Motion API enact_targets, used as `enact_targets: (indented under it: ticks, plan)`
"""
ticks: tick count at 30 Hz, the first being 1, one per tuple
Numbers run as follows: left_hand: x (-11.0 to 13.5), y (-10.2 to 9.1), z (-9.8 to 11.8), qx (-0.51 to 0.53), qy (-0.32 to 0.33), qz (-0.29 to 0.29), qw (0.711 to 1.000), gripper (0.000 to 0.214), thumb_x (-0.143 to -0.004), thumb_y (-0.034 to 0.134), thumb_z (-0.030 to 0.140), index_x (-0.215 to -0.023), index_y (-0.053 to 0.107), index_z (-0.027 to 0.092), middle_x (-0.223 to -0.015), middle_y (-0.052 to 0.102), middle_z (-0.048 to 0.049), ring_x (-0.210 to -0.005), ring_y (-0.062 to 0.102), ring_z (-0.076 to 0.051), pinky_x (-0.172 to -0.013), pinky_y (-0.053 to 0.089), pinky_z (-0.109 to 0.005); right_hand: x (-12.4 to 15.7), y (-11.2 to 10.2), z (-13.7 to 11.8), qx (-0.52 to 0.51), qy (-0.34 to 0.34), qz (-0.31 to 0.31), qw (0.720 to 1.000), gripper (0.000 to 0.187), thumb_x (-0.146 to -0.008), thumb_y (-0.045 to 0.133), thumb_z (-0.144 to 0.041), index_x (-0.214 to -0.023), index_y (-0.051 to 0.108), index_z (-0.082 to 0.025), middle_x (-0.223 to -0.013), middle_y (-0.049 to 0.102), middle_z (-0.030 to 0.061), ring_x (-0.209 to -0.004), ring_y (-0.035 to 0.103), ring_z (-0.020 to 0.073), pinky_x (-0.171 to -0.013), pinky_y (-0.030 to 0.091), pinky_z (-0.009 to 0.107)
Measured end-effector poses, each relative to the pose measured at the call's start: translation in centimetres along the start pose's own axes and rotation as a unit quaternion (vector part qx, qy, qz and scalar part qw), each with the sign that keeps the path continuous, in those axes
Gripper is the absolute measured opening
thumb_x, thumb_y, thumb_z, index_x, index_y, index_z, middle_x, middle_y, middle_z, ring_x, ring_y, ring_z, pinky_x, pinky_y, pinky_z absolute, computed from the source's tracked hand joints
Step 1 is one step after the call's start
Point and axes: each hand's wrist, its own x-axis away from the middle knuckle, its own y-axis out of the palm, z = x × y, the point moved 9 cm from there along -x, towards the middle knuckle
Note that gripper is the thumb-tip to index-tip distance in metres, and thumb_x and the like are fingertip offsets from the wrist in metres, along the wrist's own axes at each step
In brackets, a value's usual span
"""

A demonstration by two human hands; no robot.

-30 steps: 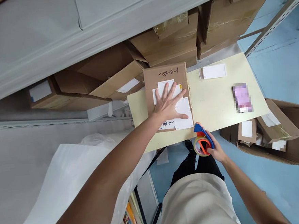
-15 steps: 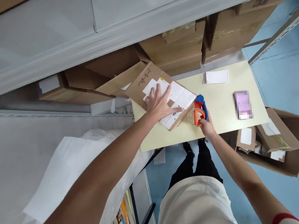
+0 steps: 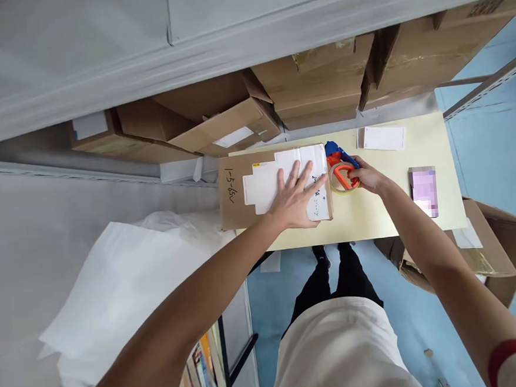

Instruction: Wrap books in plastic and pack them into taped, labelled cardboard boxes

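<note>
On the worktop (image 3: 383,217), the cardboard carton (image 3: 266,184) lies toward its left end, labels (image 3: 313,154) already on, taping seemingly unfinished, the left hand (image 3: 294,201) splayed flat over it, the right (image 3: 368,175) clasping the tape dispenser (image 3: 339,165) above mid-worktop.

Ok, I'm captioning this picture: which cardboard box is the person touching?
The box on the table with handwriting, under the spread left hand. No hand is on the boxes along the back or the open carton off the table's right end.

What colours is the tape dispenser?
The tape dispenser is blue and orange, shown in the head view.
</note>
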Motion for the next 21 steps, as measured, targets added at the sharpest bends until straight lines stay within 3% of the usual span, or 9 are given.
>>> enact_targets:
  ticks: [3, 7, 11, 14, 17, 21]
  plan:
    - [-0.4, 0.1, -0.3, 0.005, -0.020, -0.002, 1.000, 0.123, -0.057, 0.081, 0.057, -0.159, 0.018, 0.029, -0.168, -0.003, -0.0150, -0.149, -0.004, -0.053, -0.110, -0.005, -0.075, 1.4, -0.3, 1.1, 0.023, -0.030, -0.003, 0.999, 0.076, -0.055, 0.058, -0.012, -0.128, 0.051, -0.032, -0.100, 0.067, -0.0018, -0.086, 0.060, 0.0204, -0.069, 0.051, 0.032]
    - [-0.2, 0.4, -0.4, 0.009, -0.034, -0.012, 0.999, 0.126, -0.056, 0.083, 0.057, -0.159, 0.017, 0.030, -0.168, -0.002, -0.0122, -0.148, -0.010, -0.053, -0.110, -0.005, -0.076, 6.5, -0.6, 6.0, 0.103, 0.001, -0.032, 0.994, 0.094, -0.057, 0.056, -0.012, -0.147, 0.040, -0.028, -0.109, 0.069, 0.0023, -0.091, 0.063, 0.0230, -0.076, 0.053, 0.036]
    - [-0.3, 0.4, -0.4, 0.015, -0.037, -0.006, 0.999, 0.127, -0.054, 0.084, 0.057, -0.159, 0.017, 0.031, -0.168, -0.002, -0.0109, -0.148, -0.014, -0.052, -0.110, -0.006, -0.076, 11.5, -0.5, 9.8, 0.194, 0.015, -0.099, 0.976, 0.092, -0.061, 0.060, -0.014, -0.150, 0.040, -0.031, -0.117, 0.070, 0.0031, -0.095, 0.066, 0.0242, -0.080, 0.054, 0.038]
    - [-0.3, 0.3, -0.4, 0.022, -0.030, 0.001, 0.999, 0.128, -0.054, 0.085, 0.056, -0.159, 0.017, 0.031, -0.168, -0.002, -0.0113, -0.148, -0.012, -0.052, -0.110, -0.007, -0.076, 12.0, -0.5, 9.5, 0.281, 0.003, -0.144, 0.949, 0.087, -0.062, 0.066, -0.016, -0.145, 0.048, -0.036, -0.110, 0.073, 0.0020, -0.088, 0.068, 0.0247, -0.074, 0.054, 0.037]
    - [-0.3, 0.3, -0.2, 0.025, -0.022, 0.002, 0.999, 0.127, -0.055, 0.084, 0.054, -0.159, 0.016, 0.030, -0.168, -0.004, -0.0123, -0.148, -0.010, -0.052, -0.109, -0.008, -0.077, 10.2, -0.1, 7.2, 0.372, -0.033, -0.165, 0.913, 0.081, -0.059, 0.070, -0.014, -0.135, 0.059, -0.039, -0.098, 0.074, 0.0021, -0.079, 0.067, 0.0242, -0.069, 0.053, 0.036]
    - [-0.5, 0.2, -0.1, 0.039, -0.018, 0.005, 0.999, 0.128, -0.055, 0.083, 0.057, -0.160, 0.014, 0.029, -0.168, -0.005, -0.0128, -0.148, -0.011, -0.052, -0.109, -0.009, -0.076, 9.0, 2.6, 5.8, 0.522, -0.059, -0.228, 0.820, 0.065, -0.055, 0.070, -0.009, -0.112, 0.075, -0.039, -0.081, 0.069, 0.0029, -0.069, 0.063, 0.0224, -0.064, 0.048, 0.035]
